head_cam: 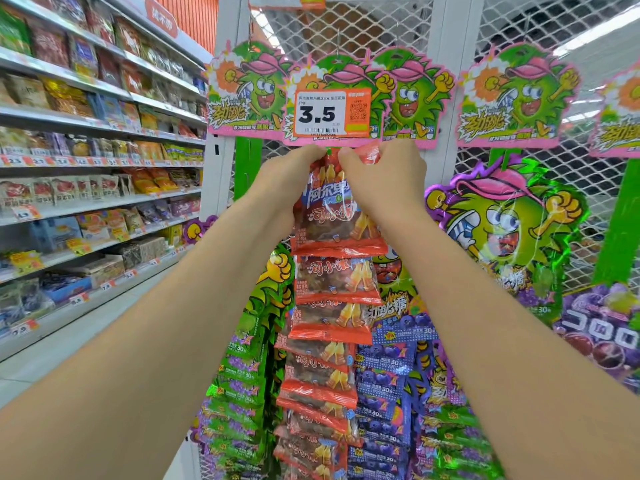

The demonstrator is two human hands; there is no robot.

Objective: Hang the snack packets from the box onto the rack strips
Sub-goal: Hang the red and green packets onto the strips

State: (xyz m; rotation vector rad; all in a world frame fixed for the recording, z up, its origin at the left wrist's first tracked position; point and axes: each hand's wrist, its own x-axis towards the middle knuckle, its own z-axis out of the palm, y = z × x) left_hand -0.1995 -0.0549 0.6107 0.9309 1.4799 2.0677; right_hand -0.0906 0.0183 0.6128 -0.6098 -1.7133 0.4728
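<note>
Left hand (294, 171) and right hand (384, 178) are both pinching the topmost red plastic cola-sweet packet (322, 213) at twelve o'clock above a full column of hung red packets (332, 306) (box unseen), seemingly completing this strip.

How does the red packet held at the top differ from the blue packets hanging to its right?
The top red packet is pinched at its upper edge by the left hand and right hand, under the price tag; the blue packets hang untouched, lower down. The top red packet has a clear window showing cola-bottle sweets; the blue packets show printed blueberries. Both sit in overlapping columns.
</note>
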